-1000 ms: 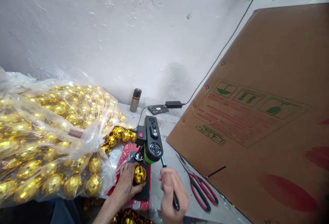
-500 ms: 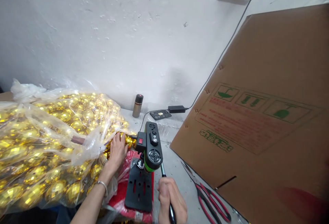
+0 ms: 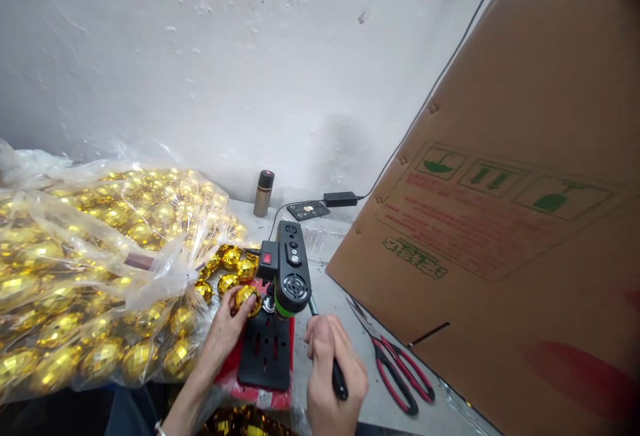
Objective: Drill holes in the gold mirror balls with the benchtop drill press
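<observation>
The left hand (image 3: 225, 333) pinches a gold faceted ball (image 3: 247, 296) in its fingertips, just beside the small bench drill (image 3: 286, 276) and above its black base plate (image 3: 265, 356). The right hand (image 3: 330, 376) is closed around the drill's black lever (image 3: 336, 376). Red-handled scissors (image 3: 397, 373) lie on the table (image 3: 340, 303) near its front edge. The cardboard box (image 3: 500, 223) at right bears green handling symbols; its red print is unreadable. A clear bag of gold balls (image 3: 90, 276) fills the left side.

One mini drill press (image 3: 287, 276), one pair of scissors (image 3: 395, 369), one flask (image 3: 263, 193), one cardboard sheet (image 3: 510, 223), countless gold balls (image 3: 100, 236).
</observation>
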`<action>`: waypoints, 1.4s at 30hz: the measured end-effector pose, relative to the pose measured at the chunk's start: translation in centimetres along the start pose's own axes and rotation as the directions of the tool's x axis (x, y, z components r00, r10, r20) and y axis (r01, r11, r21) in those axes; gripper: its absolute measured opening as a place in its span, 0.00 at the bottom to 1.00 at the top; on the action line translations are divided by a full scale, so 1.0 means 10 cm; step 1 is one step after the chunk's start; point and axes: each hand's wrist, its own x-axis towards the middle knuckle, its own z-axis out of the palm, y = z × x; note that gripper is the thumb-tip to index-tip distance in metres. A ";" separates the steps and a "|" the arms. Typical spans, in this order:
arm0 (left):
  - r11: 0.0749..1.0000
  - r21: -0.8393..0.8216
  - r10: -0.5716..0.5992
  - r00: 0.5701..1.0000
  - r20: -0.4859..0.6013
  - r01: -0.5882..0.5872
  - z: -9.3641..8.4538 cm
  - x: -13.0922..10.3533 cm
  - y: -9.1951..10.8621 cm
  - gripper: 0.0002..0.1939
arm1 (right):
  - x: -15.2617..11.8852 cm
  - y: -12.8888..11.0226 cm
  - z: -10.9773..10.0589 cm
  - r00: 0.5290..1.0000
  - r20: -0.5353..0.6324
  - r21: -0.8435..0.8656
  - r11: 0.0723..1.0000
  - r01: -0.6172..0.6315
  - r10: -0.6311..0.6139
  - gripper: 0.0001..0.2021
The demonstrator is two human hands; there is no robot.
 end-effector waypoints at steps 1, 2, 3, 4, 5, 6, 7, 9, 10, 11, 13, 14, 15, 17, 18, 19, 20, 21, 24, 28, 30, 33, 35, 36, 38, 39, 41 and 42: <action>1.000 -0.022 -0.017 1.000 0.021 0.017 0.03 -0.09 -0.03 0.34 | 0.05 -0.02 0.00 1.000 -0.005 -0.012 1.000 -0.009 0.009 0.17; 0.999 -0.025 -0.025 0.999 0.047 0.026 0.05 -0.17 -0.05 0.34 | 0.08 -0.05 0.00 1.000 -0.005 -0.024 1.000 -0.014 0.014 0.17; 1.000 -0.015 -0.024 0.997 0.070 0.025 0.07 -0.23 -0.08 0.33 | 0.11 -0.06 -0.01 1.000 -0.004 -0.034 0.999 -0.015 0.015 0.17; 1.000 0.005 -0.014 0.996 0.090 0.014 0.08 -0.29 -0.10 0.32 | 0.12 -0.08 -0.01 1.000 -0.004 -0.041 0.999 -0.012 0.012 0.17; 0.999 0.041 0.007 0.994 0.108 -0.011 0.08 -0.32 -0.12 0.30 | 0.13 -0.09 -0.01 1.000 -0.004 -0.044 0.999 -0.010 0.010 0.17; 0.995 0.089 0.036 0.991 0.125 -0.047 0.07 -0.35 -0.15 0.29 | 0.13 -0.09 -0.02 1.000 -0.002 -0.047 0.999 -0.011 0.011 0.17; 0.986 0.143 0.068 0.988 0.142 -0.089 0.06 -0.37 -0.18 0.28 | 0.13 -0.09 -0.02 1.000 0.001 -0.049 0.999 -0.014 0.014 0.17; 0.957 0.231 0.138 0.975 0.172 -0.176 0.03 -0.40 -0.25 0.26 | 0.11 -0.08 -0.03 1.000 0.009 -0.052 0.998 -0.018 0.018 0.16; 0.941 0.260 0.172 0.966 0.191 -0.219 0.02 -0.41 -0.28 0.26 | 0.11 -0.08 -0.03 1.000 0.013 -0.054 0.998 -0.017 0.018 0.16; 0.923 0.280 0.207 0.955 0.213 -0.262 0.02 -0.42 -0.32 0.26 | 0.10 -0.07 -0.03 1.000 0.015 -0.054 0.998 -0.016 0.016 0.16; 0.886 0.304 0.275 0.925 0.261 -0.349 0.02 -0.43 -0.38 0.26 | 0.08 -0.07 -0.03 1.000 0.016 -0.052 0.999 -0.011 0.012 0.16; 0.869 0.310 0.303 0.909 0.286 -0.387 0.02 -0.44 -0.40 0.25 | 0.08 -0.07 -0.03 1.000 0.018 -0.049 0.999 -0.008 0.009 0.16; 0.853 0.314 0.325 0.894 0.308 -0.418 0.03 -0.44 -0.41 0.25 | 0.07 -0.06 -0.04 1.000 0.022 -0.046 0.999 -0.007 0.008 0.16; 0.828 0.322 0.351 0.872 0.341 -0.459 0.04 -0.43 -0.41 0.24 | 0.05 -0.06 -0.04 1.000 0.031 -0.038 0.999 -0.002 0.003 0.15; 0.819 0.329 0.355 0.866 0.353 -0.470 0.05 -0.41 -0.40 0.24 | 0.04 -0.05 -0.05 0.999 0.036 -0.033 0.999 0.002 -0.001 0.15; 0.812 0.339 0.353 0.862 0.363 -0.475 0.07 -0.40 -0.38 0.24 | 0.04 -0.05 -0.05 0.999 0.042 -0.027 1.000 0.004 -0.003 0.15; 0.806 0.352 0.345 0.862 0.372 -0.475 0.08 -0.39 -0.36 0.24 | 0.02 -0.04 -0.05 0.999 0.048 -0.021 1.000 0.006 -0.005 0.15; 0.802 0.370 0.331 0.864 0.378 -0.469 0.10 -0.37 -0.34 0.23 | 0.01 -0.03 -0.05 0.999 0.050 -0.015 1.000 0.006 -0.005 0.15; 0.783 0.439 0.281 0.879 0.385 -0.442 0.14 -0.36 -0.27 0.22 | -0.05 0.01 -0.04 0.999 0.042 0.014 1.000 0.008 -0.009 0.14; 0.760 0.493 0.243 0.888 0.391 -0.424 0.18 -0.37 -0.24 0.20 | -0.19 0.06 -0.02 0.999 0.028 0.004 1.000 -0.021 0.021 0.13; 0.753 0.503 0.232 0.886 0.402 -0.425 0.18 -0.39 -0.24 0.19 | -0.27 0.07 0.00 0.999 0.013 -0.010 0.999 -0.038 0.038 0.14; 0.747 0.511 0.227 0.886 0.405 -0.425 0.17 -0.39 -0.27 0.19 | -0.38 0.10 0.02 0.999 -0.002 -0.042 0.998 -0.046 0.046 0.15; 0.747 0.514 0.225 0.888 0.401 -0.422 0.16 -0.39 -0.29 0.20 | -0.44 0.11 0.03 0.998 -0.007 -0.068 0.996 -0.058 0.058 0.16; 0.748 0.514 0.222 0.889 0.401 -0.419 0.16 -0.39 -0.31 0.21 | -0.46 0.12 0.04 0.998 -0.012 -0.074 0.995 -0.065 0.065 0.16; 0.752 0.513 0.214 0.889 0.404 -0.414 0.16 -0.39 -0.33 0.22 | -0.50 0.14 0.05 0.997 -0.028 -0.077 0.994 -0.073 0.071 0.16; 0.754 0.511 0.212 0.890 0.404 -0.412 0.16 -0.39 -0.34 0.23 | -0.51 0.15 0.06 0.997 -0.037 -0.078 0.994 -0.074 0.071 0.16; 0.759 0.507 0.216 0.892 0.397 -0.409 0.17 -0.39 -0.36 0.24 | -0.52 0.16 0.09 0.996 -0.064 -0.088 0.993 -0.073 0.067 0.16; 0.761 0.504 0.220 0.893 0.392 -0.408 0.17 -0.39 -0.37 0.24 | -0.53 0.16 0.11 0.994 -0.084 -0.096 0.993 -0.071 0.063 0.16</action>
